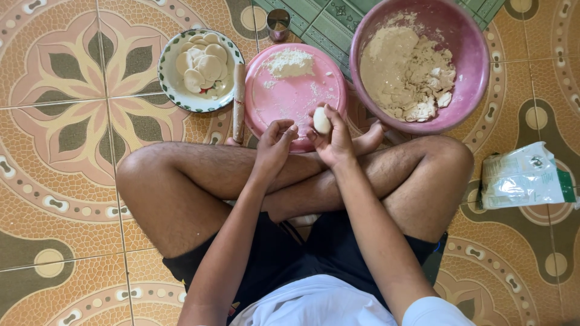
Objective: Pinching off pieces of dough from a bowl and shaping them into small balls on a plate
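The right hand [334,140] holds a small pale dough ball [321,121] pinched between thumb and fingers, just above the near rim of the pink round board [278,102]. The left hand [275,142] sits just beside it, fingers loosely curled and holding nothing; its fingertips seem to almost touch the right hand, though the angle makes that hard to judge. Both hands hover over the person's crossed bare legs. The board carries a heap of flour [290,61] at its far side. A wooden rolling pin [239,102] lies along the board's left edge. Further left, a patterned plate [170,84] holds flat dough discs [202,63]. To the right stands 1 large pink bowl [477,66] of dough [405,75].
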